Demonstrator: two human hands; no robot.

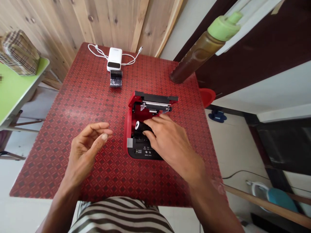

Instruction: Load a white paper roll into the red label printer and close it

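Observation:
A red and black label printer (130,129) sits on the red patterned table (85,106) with its lid tipped open toward the far side. My right hand (167,139) reaches into its open compartment, fingers curled over a black roll with a white core (139,125). Just left of the printer my left hand (88,145) hovers over the table, fingers loosely curled and apart, holding nothing.
At the far side lie a small white printer (114,59) with a white cable (97,51) and a black roll (116,78). A brown bottle with a green cap (204,48) stands at the far right corner. A green side table (14,87) holds a plaid bag (19,51).

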